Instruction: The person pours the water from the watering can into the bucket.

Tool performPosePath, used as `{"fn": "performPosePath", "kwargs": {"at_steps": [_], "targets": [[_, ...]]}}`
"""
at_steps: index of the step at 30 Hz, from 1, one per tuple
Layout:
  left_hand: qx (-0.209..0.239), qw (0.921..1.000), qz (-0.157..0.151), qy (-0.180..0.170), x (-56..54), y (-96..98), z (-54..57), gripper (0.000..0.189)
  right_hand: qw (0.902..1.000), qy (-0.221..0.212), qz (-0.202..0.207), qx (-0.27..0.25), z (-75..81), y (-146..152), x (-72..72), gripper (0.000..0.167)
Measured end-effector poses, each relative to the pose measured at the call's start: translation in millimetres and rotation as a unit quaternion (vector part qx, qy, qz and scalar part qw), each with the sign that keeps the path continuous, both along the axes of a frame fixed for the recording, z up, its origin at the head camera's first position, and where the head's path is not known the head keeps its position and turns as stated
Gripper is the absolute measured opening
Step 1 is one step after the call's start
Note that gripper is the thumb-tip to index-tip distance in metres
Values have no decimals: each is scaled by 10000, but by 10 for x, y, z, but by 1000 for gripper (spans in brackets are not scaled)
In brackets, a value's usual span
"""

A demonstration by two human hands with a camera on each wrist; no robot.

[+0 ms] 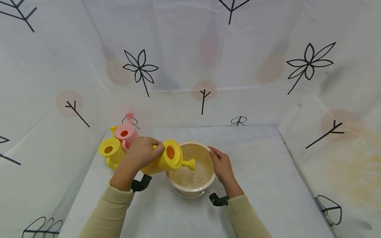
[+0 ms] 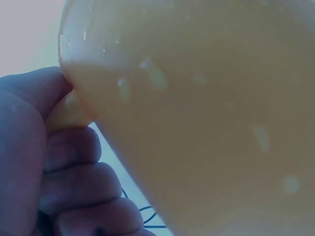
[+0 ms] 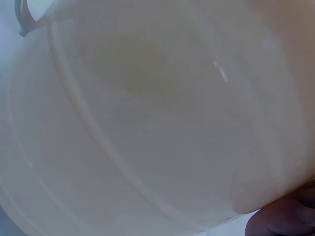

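My left hand (image 1: 145,150) grips the handle of a yellow watering can (image 1: 162,162). The can is tipped to the right, its spout over the mouth of a cream bucket (image 1: 190,190). Rippled, bubbly water (image 1: 191,177) shows inside the bucket. In the left wrist view, curled fingers (image 2: 81,184) wrap the handle, and drops cling to the can's wall (image 2: 197,123). My right hand (image 1: 222,165) holds the bucket's rim at its right side. Up close in the right wrist view, the bucket's ridged wall (image 3: 147,128) fills most of the picture, with fingertips (image 3: 280,219) at the lower right.
Left of the bucket, another yellow watering can (image 1: 111,150) and a pink watering can (image 1: 127,132) stand close together, partly behind my left hand. A white cloth covers the table (image 1: 256,185). Printed white sheets (image 1: 184,59) rise behind it and on both sides.
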State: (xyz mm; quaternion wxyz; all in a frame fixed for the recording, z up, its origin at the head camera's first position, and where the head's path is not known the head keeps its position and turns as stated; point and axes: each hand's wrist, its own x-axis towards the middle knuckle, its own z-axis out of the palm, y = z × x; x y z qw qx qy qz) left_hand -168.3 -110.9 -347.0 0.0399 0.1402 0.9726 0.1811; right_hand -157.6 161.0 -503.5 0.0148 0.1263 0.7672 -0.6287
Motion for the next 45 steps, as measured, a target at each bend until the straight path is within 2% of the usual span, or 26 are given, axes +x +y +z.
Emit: {"fn": "performPosePath", "kwargs": {"at_steps": [5,12,45], "targets": [[-7,10000,2,82,5,1,-10,40,10000,27,11,51,-3,-2,-1,38],[-27,9999,83,-54,17,6,-7,39,9999,75,-9,84,-14,-3,4,38],[-39,10000,29,31,26,37,-4,39,9999,107,-17,19,-17,-1,20,37]]}}
